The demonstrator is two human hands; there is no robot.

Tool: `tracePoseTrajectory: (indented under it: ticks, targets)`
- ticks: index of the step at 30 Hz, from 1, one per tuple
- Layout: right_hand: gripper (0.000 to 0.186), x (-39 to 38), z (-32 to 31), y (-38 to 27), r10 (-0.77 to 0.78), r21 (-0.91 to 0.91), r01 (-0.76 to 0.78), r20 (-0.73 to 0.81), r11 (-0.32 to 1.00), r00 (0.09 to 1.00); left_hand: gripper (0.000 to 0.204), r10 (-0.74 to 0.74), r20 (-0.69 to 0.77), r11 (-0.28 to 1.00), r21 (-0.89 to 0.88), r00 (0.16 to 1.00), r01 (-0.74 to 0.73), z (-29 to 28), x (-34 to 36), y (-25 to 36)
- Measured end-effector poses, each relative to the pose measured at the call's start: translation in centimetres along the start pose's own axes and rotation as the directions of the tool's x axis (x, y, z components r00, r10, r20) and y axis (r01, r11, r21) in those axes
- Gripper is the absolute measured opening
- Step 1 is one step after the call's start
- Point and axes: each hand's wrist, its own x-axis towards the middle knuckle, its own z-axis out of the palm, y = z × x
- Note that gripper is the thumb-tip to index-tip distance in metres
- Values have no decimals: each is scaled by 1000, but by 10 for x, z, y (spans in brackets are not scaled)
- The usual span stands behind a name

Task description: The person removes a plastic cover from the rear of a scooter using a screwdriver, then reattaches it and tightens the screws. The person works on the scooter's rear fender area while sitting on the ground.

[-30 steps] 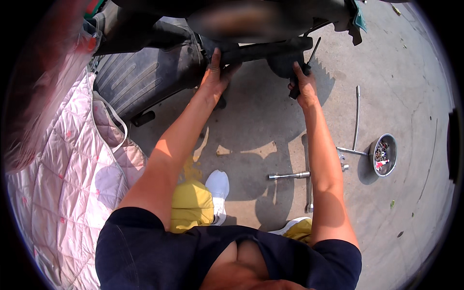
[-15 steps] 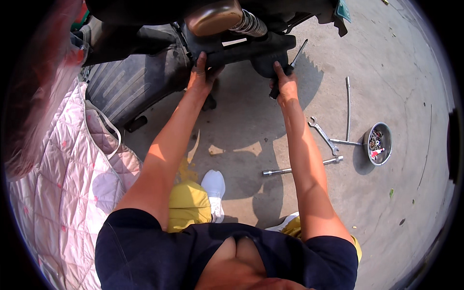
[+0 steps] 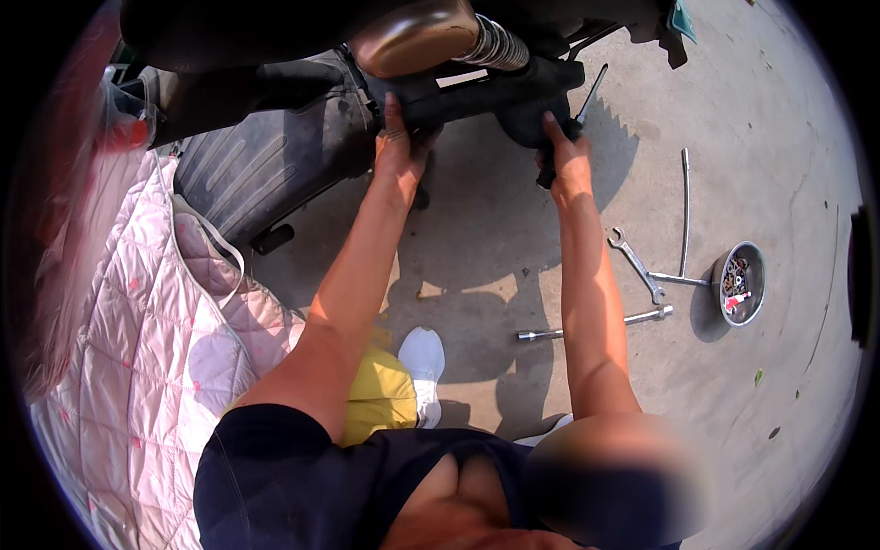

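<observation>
Under the scooter's [image 3: 275, 137] side runs a long black cover [image 3: 486, 99] with a rounded bulge at its right end. My left hand [image 3: 401, 154] grips the cover's left part, thumb on top and the other fingers hidden beneath. A screwdriver [image 3: 598, 87] is clasped in my right hand [image 3: 570, 163], its shaft pointing up and away. The thumb of that hand presses against the rounded bulge, while its other fingers are mostly hidden. Just above the cover are a bronze-coloured housing [image 3: 414, 38] and a coiled metal spring [image 3: 500, 44].
On the concrete, right of my forearm, lie an open-ended wrench [image 3: 637, 266], a long socket wrench [image 3: 647, 316] and an L-shaped bar [image 3: 686, 211]. Beside them stands a metal bowl [image 3: 754, 307] of small hardware. A pink quilted cover [image 3: 137, 367] hangs at left.
The scooter, tools and both hands appear slightly farther right in the picture. Each hand keeps its hold at the same place on the cover, and the screwdriver remains in the right hand.
</observation>
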Motion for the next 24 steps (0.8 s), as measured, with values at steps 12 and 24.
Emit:
tracePoseTrajectory:
  ticks: [12,24]
  targets:
    - [34,5,3,-6,-44,62,45,-18,997,999,92,140,95,986,-101,986,-130,6,7,-15]
    - [30,22,-17,-9,-80,96,61,207,994,975,87,192,67,955,-242,979,-171,21,9,-25]
